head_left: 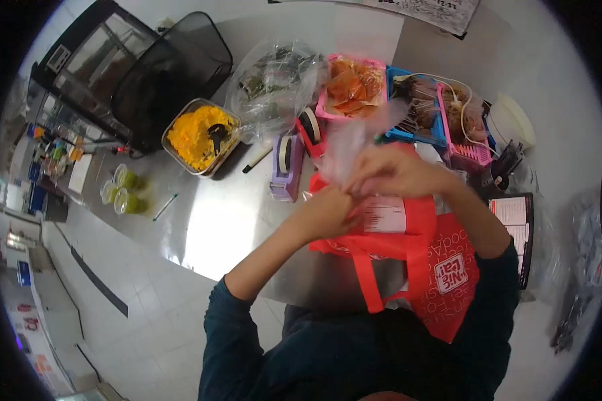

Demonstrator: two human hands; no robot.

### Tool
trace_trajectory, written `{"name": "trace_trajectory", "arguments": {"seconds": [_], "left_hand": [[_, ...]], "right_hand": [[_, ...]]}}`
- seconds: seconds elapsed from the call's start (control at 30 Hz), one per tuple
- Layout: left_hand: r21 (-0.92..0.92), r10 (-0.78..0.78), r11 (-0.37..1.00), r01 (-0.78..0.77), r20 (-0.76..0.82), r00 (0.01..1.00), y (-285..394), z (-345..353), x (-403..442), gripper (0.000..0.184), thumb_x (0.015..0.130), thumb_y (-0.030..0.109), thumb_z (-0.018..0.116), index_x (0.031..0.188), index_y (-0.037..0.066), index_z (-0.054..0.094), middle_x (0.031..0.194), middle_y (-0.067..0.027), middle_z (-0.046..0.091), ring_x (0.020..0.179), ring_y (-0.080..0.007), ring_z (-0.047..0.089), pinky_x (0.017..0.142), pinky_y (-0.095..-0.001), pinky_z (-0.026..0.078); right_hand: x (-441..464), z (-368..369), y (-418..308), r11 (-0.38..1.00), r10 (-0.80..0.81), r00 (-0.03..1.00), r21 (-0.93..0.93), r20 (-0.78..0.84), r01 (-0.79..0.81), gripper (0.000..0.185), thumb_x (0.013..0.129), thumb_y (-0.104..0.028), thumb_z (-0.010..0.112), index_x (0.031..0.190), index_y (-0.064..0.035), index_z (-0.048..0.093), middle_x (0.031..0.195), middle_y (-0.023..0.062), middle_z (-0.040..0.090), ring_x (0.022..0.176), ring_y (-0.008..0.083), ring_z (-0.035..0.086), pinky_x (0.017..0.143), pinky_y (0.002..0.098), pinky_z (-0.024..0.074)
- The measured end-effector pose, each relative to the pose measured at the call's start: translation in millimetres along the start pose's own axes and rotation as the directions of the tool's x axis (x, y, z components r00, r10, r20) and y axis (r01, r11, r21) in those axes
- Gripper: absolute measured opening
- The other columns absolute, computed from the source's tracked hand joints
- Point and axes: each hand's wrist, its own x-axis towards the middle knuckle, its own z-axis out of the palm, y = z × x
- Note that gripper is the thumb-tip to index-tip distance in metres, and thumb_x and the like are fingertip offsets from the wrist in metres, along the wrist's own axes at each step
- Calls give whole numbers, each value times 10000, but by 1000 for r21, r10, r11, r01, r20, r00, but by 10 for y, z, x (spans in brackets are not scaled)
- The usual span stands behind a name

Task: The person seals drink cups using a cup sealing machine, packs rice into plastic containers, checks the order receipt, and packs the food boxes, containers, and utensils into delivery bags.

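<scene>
A clear plastic bag (344, 150), smeared by motion, rises from between my hands. My left hand (331, 210) is closed at its lower end, fingers bent inward. Just above and to the right, my right hand (398, 170) pinches the same bag, its fingertips meeting those of my left hand. Under both hands lies a red tote bag (418, 234) with a white printed label (384, 215) on it. Another red printed bag (448, 287) is by my right forearm. Close to the left stand a purple tape dispenser (285, 170) and a red tape dispenser (310, 130).
A tub of yellow food (197, 137) with a black scoop, a marker (257, 157), a pen (165, 207) and green-filled cups (127, 200) occupy the left side. Behind are a large plastic bag (274, 87), a pink basket (321, 100) and a blue basket (418, 137).
</scene>
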Motion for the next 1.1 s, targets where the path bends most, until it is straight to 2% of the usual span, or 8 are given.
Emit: {"name": "trace_trajectory", "arguments": {"seconds": [0.13,0.27,0.33,0.43,0.57,0.67,0.8,1.1], "left_hand": [[-239,467,820,-520,-247,849,-315,71,-316,247,737,144,567,926,-13,548,920,-211,559,919,-299,534,810,-357,419],[-702,-139,424,-573,-675,724,-689,104,-493,143,747,81,549,860,-6,543,884,-101,578,873,-169,539,761,-281,424],[-837,-532,311,-449,-545,648,-973,383,-309,186,764,105,530,901,-19,513,910,-107,560,799,-175,554,727,-278,443],[-955,-438,295,-34,-167,883,-953,619,-145,246,768,92,515,989,-5,468,891,-86,552,756,-150,553,688,-255,442],[-907,-322,229,-352,-413,852,-1052,628,75,314,744,75,554,1037,34,451,862,-53,566,736,-116,547,583,-192,409],[-947,-272,182,-264,-307,912,-993,274,60,320,709,25,563,1014,38,464,850,-20,522,710,-87,503,567,-193,400],[-708,-126,546,-447,-598,792,-888,314,255,278,771,70,531,1037,67,450,816,-13,568,797,-101,512,632,-200,416],[-391,-96,898,-200,-619,780,-717,244,5,179,629,121,622,768,35,550,814,-154,521,805,-309,511,721,-358,408]], "right_hand": [[138,274,203,992,118,990,-61,76,-114,236,673,-57,634,905,-33,596,905,84,527,860,206,511,768,314,403],[169,441,368,944,30,999,-328,-37,-40,216,653,-88,624,862,-41,603,887,106,523,841,246,531,760,333,408],[199,519,556,926,78,996,-373,33,-60,182,661,-78,589,838,-35,597,859,122,529,823,251,537,738,338,417],[324,522,638,881,178,953,-471,243,-45,157,672,-58,536,816,-22,587,820,140,542,787,256,549,703,345,430],[623,416,492,832,480,747,-509,459,-221,133,708,-70,503,807,-7,565,831,143,569,820,274,548,708,347,436],[672,476,638,782,503,758,-593,415,-194,171,716,-115,482,818,-3,561,840,166,576,796,295,550,689,379,427],[964,589,937,575,812,326,-762,485,-299,210,716,-146,477,843,3,552,825,192,574,769,315,553,696,407,418],[793,511,1190,706,692,471,-647,547,-287,225,748,-189,477,839,3,552,805,195,571,757,328,549,685,418,414]]}}
